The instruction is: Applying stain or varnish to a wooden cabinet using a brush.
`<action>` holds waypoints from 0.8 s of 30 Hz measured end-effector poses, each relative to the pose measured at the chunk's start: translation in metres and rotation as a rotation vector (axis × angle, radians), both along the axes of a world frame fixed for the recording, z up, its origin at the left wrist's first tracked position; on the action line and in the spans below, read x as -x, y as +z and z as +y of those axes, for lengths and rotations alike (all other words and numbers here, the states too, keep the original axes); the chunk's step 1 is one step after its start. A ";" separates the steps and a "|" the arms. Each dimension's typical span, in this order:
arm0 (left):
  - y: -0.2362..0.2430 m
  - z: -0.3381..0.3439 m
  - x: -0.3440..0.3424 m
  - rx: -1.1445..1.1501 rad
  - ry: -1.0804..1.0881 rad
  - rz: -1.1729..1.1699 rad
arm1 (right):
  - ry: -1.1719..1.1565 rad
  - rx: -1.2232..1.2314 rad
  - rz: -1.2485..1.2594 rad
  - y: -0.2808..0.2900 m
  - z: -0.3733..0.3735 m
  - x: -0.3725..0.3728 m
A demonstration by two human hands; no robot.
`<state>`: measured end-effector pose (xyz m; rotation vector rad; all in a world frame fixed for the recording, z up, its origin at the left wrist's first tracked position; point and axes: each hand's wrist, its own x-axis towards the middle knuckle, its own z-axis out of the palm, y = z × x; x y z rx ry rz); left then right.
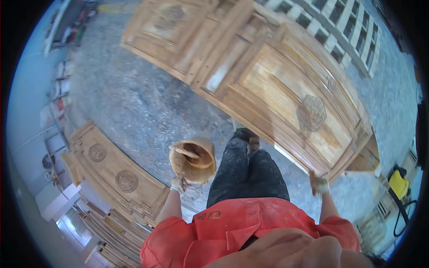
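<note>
1. Landmark: large carved wooden panel (268, 96), across the floor in front of the person. Framed sections; latticed polygonal ornament (311, 113) on the section toward the person's right.
2. Bucket (205, 154): tan, round, mouth visible, on the person's side of the large panel, left of the legs and well apart from the panel. Pale elongated piece (189, 152) inside; can't tell what it is.
3. Left hand (178, 183): at the bucket's near left rim, well apart from the large panel. Fingers curled closed, gripping the bucket at the rim; exact finger placement too small to read.
4. Right hand (319, 184): just beside the large panel's near edge, by its right-hand corner. Blurred; can't tell how far the fingers are open, whether they hold anything or whether they touch the edge.
5. Smaller wooden panel (143, 179): left of the large panel, well apart from it. Two round carvings, stepped edge. Stacked boards (111, 230) farther to the near left of the large panel.
6. Pale slatted frame (324, 22): beyond the large panel's far side. Yellow-and-black item (399, 184): right of the large panel, apart from it.
</note>
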<state>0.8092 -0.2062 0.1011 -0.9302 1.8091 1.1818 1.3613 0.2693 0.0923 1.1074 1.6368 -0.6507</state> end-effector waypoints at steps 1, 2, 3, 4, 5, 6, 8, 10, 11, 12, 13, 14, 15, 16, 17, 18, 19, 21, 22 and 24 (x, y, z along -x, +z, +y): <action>0.015 -0.003 -0.007 -0.034 -0.015 0.037 | -0.077 -0.010 0.049 0.001 -0.020 -0.037; 0.030 -0.009 -0.012 -0.069 -0.039 0.067 | -0.163 -0.017 0.092 -0.006 -0.042 -0.078; 0.039 -0.006 -0.017 -0.100 -0.066 0.096 | -0.163 -0.025 0.136 0.000 -0.072 -0.126; 0.059 -0.030 -0.027 -0.121 -0.092 0.128 | -0.330 0.001 0.193 -0.006 -0.085 -0.147; 0.072 -0.038 -0.033 -0.140 -0.099 0.159 | -0.476 0.036 0.245 -0.009 -0.091 -0.155; 0.088 -0.064 -0.051 -0.163 -0.106 0.190 | -0.620 0.073 0.295 -0.017 -0.094 -0.165; 0.107 -0.085 -0.061 -0.212 -0.134 0.229 | -0.919 0.156 0.368 -0.029 -0.097 -0.188; 0.118 -0.108 -0.068 -0.269 -0.165 0.246 | -1.218 0.240 0.414 -0.042 -0.091 -0.207; 0.120 -0.115 -0.066 -0.299 -0.186 0.238 | -1.374 0.275 0.421 -0.042 -0.089 -0.215; 0.119 -0.118 -0.070 -0.330 -0.179 0.235 | -1.503 0.313 0.424 -0.041 -0.076 -0.215; 0.107 -0.113 -0.068 -0.365 -0.170 0.227 | -1.629 0.345 0.423 -0.037 -0.061 -0.213; 0.104 -0.137 -0.067 -0.397 -0.172 0.206 | -1.771 0.370 0.411 -0.033 -0.053 -0.213; 0.094 -0.122 -0.053 -0.408 -0.173 0.237 | -1.731 0.409 0.427 -0.024 -0.037 -0.166; 0.106 -0.144 -0.055 -0.420 -0.170 0.264 | -1.590 0.328 0.389 -0.014 -0.023 -0.110; 0.112 -0.154 -0.053 -0.424 -0.152 0.293 | -1.432 0.251 0.352 0.015 -0.008 -0.032; 0.102 -0.166 -0.056 -0.444 -0.120 0.305 | -1.262 0.145 0.316 0.055 0.012 0.047; 0.092 -0.177 -0.059 -0.460 -0.084 0.318 | -1.088 0.042 0.284 0.113 0.005 0.130; 0.074 -0.192 -0.055 -0.534 -0.034 0.318 | -0.974 0.103 0.357 0.071 -0.017 0.247; 0.080 -0.231 -0.065 -0.552 -0.007 0.325 | -0.911 0.204 0.411 0.049 -0.039 0.313; 0.068 -0.212 -0.046 -0.585 0.073 0.360 | -0.748 0.422 0.498 0.021 -0.090 0.446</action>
